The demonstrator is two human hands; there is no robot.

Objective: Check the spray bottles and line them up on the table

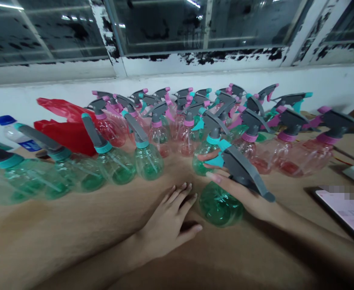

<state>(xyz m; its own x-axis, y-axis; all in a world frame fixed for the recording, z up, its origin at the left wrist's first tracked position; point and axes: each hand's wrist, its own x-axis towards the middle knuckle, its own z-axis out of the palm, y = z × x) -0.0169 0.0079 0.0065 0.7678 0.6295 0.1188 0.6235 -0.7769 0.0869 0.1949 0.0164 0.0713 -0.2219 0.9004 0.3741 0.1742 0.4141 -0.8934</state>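
A green spray bottle (221,204) with a grey head and teal trigger stands on the wooden table, its nozzle pointing away from me. My right hand (231,183) is closed around its neck just under the head, fingers reaching past the trigger. To its left, my left hand (177,215) lies flat on the tabletop, fingers stretched out and holding nothing. Another green spray bottle (199,167) is just beyond my right fingertips. A green spray bottle with a teal collar (149,163) stands ahead of my left hand.
Rows of pink and green spray bottles fill the back, including a pink one (305,159) at right. More green bottles (89,177) line the left. A red plastic bag (65,131) and blue-capped bottle (24,135) sit behind them. A tablet-like screen (342,213) lies right.
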